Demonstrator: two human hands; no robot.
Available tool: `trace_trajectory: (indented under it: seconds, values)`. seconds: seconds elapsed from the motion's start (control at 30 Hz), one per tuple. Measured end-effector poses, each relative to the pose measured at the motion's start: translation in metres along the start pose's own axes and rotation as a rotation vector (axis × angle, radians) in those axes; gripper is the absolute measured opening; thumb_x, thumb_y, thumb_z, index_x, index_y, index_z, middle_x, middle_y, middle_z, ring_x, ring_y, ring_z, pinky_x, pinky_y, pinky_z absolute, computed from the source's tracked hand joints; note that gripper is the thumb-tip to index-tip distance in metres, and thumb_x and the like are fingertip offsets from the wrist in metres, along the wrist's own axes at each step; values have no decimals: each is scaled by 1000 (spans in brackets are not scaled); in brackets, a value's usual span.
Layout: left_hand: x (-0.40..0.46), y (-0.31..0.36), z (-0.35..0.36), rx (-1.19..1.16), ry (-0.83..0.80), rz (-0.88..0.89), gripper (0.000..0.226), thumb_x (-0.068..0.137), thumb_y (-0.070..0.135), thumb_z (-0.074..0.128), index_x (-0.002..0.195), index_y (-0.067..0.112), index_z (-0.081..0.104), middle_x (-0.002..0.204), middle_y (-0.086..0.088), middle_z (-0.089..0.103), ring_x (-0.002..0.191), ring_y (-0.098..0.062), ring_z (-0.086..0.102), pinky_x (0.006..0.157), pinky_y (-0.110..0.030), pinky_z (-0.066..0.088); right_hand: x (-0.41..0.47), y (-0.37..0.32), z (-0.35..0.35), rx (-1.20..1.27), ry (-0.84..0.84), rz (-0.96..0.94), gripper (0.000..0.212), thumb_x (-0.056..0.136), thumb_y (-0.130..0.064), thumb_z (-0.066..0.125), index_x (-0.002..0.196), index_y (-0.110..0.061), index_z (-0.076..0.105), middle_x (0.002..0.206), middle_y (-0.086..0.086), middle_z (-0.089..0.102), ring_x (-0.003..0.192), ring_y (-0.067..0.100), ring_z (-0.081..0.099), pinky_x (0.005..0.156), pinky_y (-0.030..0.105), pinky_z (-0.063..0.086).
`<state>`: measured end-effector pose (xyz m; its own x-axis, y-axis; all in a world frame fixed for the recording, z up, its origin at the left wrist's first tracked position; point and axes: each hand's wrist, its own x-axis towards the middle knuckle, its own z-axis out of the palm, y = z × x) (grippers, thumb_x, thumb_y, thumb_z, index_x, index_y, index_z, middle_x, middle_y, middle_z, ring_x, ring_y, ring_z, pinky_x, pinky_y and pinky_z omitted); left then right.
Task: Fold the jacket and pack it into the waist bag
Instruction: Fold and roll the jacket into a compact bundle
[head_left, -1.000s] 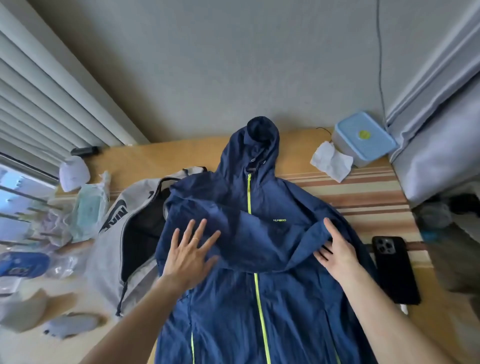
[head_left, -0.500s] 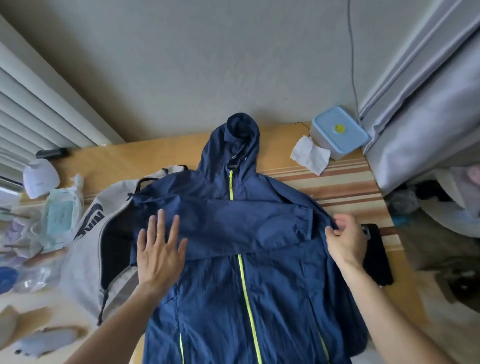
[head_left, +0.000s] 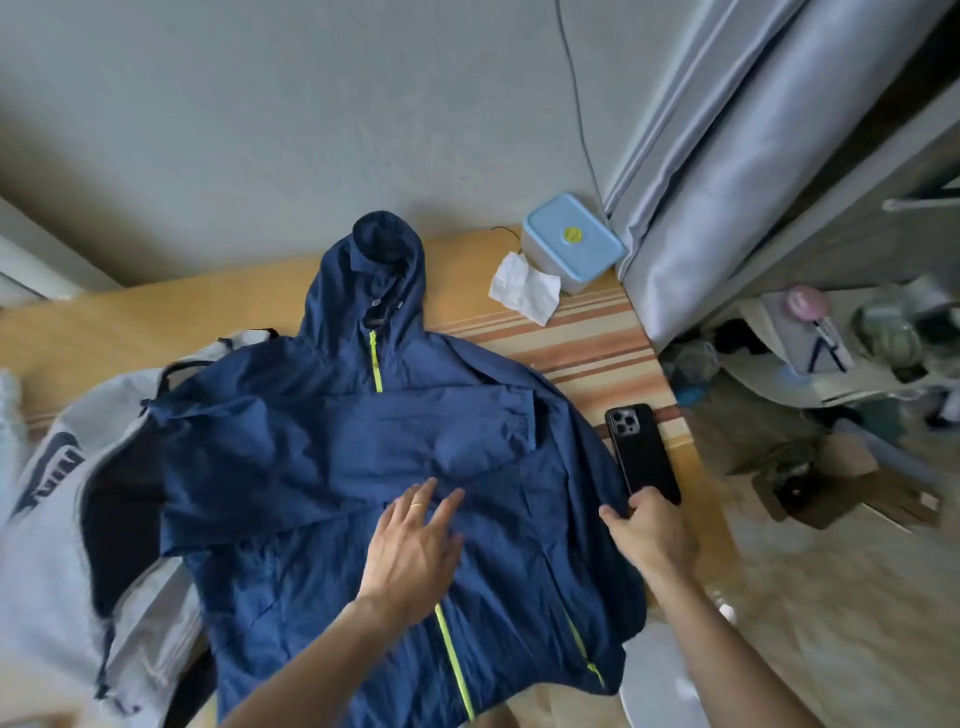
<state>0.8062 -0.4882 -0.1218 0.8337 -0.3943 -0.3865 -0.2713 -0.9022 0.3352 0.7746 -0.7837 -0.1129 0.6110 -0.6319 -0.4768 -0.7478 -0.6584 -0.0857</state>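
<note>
A navy hooded jacket (head_left: 332, 467) with a lime zip lies face up on the wooden table, hood toward the wall. One sleeve is folded flat across its chest. My left hand (head_left: 413, 551) presses flat on the jacket's middle, fingers spread. My right hand (head_left: 647, 530) pinches the jacket's right side edge, beside the phone. The grey waist bag (head_left: 57, 519) lies unzipped at the left, its dark inside showing, partly under the jacket's left side.
A black phone (head_left: 641, 452) lies face down just right of the jacket, touching my right hand. A blue-lidded box (head_left: 571, 241) and a crumpled tissue (head_left: 524, 288) sit at the table's back right corner. A grey curtain (head_left: 727, 156) hangs at the right; clutter covers the floor beyond.
My left hand slid from the jacket's left side to its middle. My right hand moved down the right edge to beside the phone. The camera turned right.
</note>
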Motion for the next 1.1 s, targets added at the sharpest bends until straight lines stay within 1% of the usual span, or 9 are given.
trace_trajectory:
  seconds: [0.17,0.33,0.47,0.63,0.77,0.83,0.9,1.0,1.1]
  values:
    - [-1,61,15,-111,-165,105,55,104,44,34,158,36,25,164,-3,30,149,-26,29,118,-40,32,-32,47,38,-53,-38,43,32,92,-39,64,112,-15,56,104,5,68,100,32,67,70,33,44]
    - [5,90,20,-254,-215,117,52,104,42,38,155,33,31,152,-3,46,137,-28,43,108,-42,42,-26,51,30,-26,-13,-84,11,98,-25,55,98,-16,61,101,3,65,95,28,65,77,35,49]
    - [11,113,4,-599,-322,4,56,98,49,53,149,29,39,135,-2,60,123,-23,58,101,-41,49,-23,34,-21,538,-69,7,13,104,-25,47,102,-13,47,98,11,59,89,31,54,78,38,38]
    - [21,157,-40,-1147,-489,-109,86,73,51,85,145,32,42,137,17,54,123,0,52,80,-5,46,-26,-23,-106,1232,-9,81,17,103,-25,53,108,-11,60,104,7,67,92,19,64,71,29,50]
    - [34,162,-87,-1479,-351,-88,24,90,24,77,114,21,75,121,2,76,114,-13,68,101,-29,52,-40,-73,-148,1671,-128,22,12,98,-6,57,110,-5,60,88,8,70,75,18,71,53,22,55]
    - [39,140,-118,-1507,-227,-42,25,94,14,70,112,-4,70,111,-13,73,102,-23,69,92,-32,54,-45,-91,-156,1859,-229,-34,21,97,5,52,110,-11,54,81,6,71,63,12,72,52,21,56]
    - [38,110,-158,-1513,-136,-43,26,96,14,67,106,-11,64,99,-18,69,87,-25,67,80,-33,54,-46,-105,-162,1982,-329,-111,34,96,12,48,117,-14,50,86,9,71,67,12,73,58,21,58]
    - [29,53,-214,-1498,-14,-104,16,98,15,63,100,1,69,80,-13,72,64,-21,69,60,-26,58,-51,-127,-159,1906,-495,-336,40,94,11,52,126,-13,50,93,14,68,89,24,74,78,30,60]
    - [20,-9,-243,-1496,80,-249,11,97,11,62,103,5,70,71,-11,70,50,-18,67,42,-21,52,-44,-143,-130,1457,-445,-452,46,92,3,60,129,-22,51,97,5,69,103,26,72,92,40,59]
